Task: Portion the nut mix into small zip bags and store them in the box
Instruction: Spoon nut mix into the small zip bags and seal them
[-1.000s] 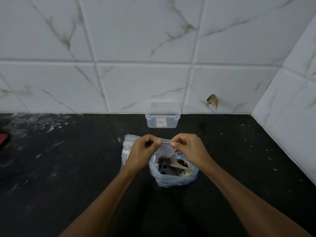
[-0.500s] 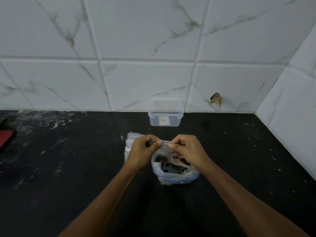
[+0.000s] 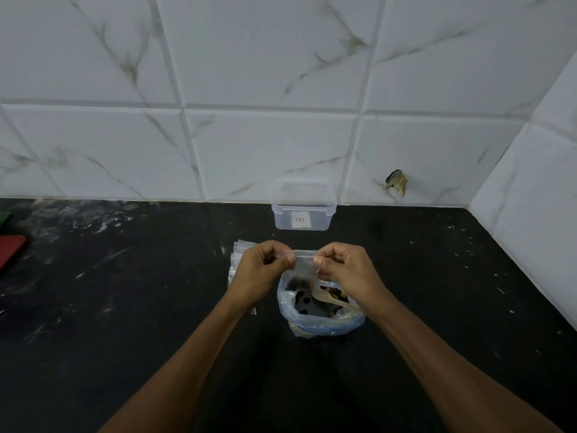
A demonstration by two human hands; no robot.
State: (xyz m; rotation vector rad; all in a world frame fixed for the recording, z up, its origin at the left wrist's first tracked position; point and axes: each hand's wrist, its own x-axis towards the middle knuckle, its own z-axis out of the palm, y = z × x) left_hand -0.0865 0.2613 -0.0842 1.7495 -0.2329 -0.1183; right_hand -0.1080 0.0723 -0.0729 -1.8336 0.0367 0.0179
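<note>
Both hands, the left hand (image 3: 260, 270) and the right hand (image 3: 345, 267), are held close together, each pinching one end of the top seal of a small zip bag (image 3: 304, 269) stretched between them. The bag, dark pieces at its bottom, is held just above the open nut mix bag (image 3: 321, 320), in which a spoon (image 3: 335, 302) is seen. The clear box (image 3: 303, 207) is set on the black desk (image 3: 125, 307) against the wall, well behind the hands.

The small zip bag (image 3: 305, 266) hangs between the fingers (image 3: 292, 259) of both hands, directly above the open nut mix bag (image 3: 321, 320) with a spoon (image 3: 334, 301) in it. A stack of zip bags (image 3: 239, 254) lies left of and beneath the left fingers, and the box (image 3: 303, 204) stands well behind the fingers against the wall.
</note>
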